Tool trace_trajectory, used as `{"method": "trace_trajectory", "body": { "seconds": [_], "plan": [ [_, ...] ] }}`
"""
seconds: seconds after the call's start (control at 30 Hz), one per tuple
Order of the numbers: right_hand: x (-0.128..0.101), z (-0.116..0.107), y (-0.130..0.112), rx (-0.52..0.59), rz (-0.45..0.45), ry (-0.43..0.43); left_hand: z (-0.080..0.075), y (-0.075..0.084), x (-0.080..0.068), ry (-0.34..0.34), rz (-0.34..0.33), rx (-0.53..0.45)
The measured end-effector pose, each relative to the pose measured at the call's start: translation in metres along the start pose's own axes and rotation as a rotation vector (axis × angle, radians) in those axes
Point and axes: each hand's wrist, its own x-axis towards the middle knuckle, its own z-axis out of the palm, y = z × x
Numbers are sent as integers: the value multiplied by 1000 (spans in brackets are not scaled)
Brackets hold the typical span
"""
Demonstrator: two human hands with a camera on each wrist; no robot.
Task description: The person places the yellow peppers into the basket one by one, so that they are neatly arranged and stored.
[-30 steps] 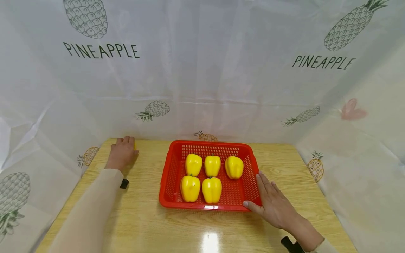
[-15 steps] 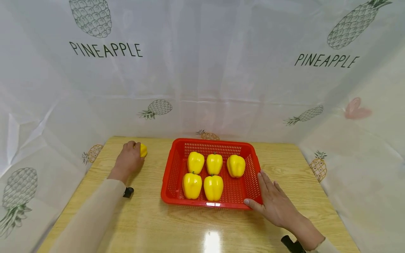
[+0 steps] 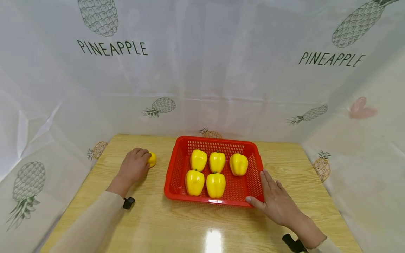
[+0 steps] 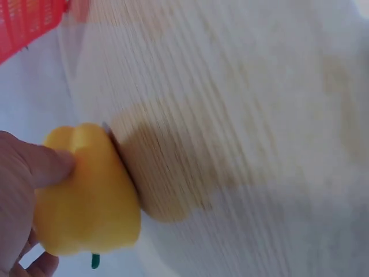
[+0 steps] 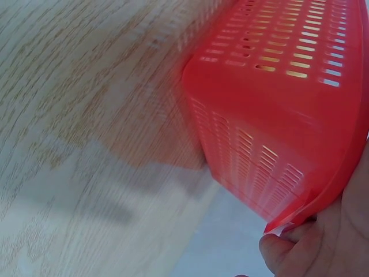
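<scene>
My left hand (image 3: 135, 166) grips a yellow bell pepper (image 3: 152, 159) left of the red basket (image 3: 218, 202). In the left wrist view the thumb (image 4: 55, 164) presses the side of the pepper (image 4: 95, 190), whose green stem shows at the bottom. It is at or just above the tabletop; I cannot tell which. My right hand (image 3: 278, 202) rests against the basket's right side, fingers extended along it and thumb at the near right corner. Several yellow bell peppers (image 3: 216, 185) stand inside the basket, in two rows.
The basket stands mid-table on a wood-grain tabletop (image 3: 177, 228). A white curtain with pineapple prints (image 3: 221, 70) hangs behind the table and down both sides. Wood surface lies between the left hand and the basket.
My left hand has come from the far left corner rightward and nearer, bringing the bell pepper. The right hand stays at the basket. The head view has shifted slightly.
</scene>
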Motion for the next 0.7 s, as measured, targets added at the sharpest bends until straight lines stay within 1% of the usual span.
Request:
{"method": "trace_trajectory", "body": {
  "seconds": [0.07,0.13,0.27,0.43,0.53,0.6,0.7],
  "plan": [
    [0,0,1,8,7,-6,-2,2,-4,12,8,17],
    [0,0,1,11,4,-1,-5,5,-7,7,11,13],
    [0,0,1,13,4,2,-10,6,-13,-39,0,-12],
    [0,0,1,4,6,2,-10,4,-16,-92,-19,-32],
    [0,0,0,3,7,0,-10,4,-16,-92,-41,-47],
    [0,-1,0,4,11,0,-10,5,-15,-74,-66,-54],
    [0,-1,0,4,18,-1,-13,7,-13,-48,-132,-62]
  ]
}}
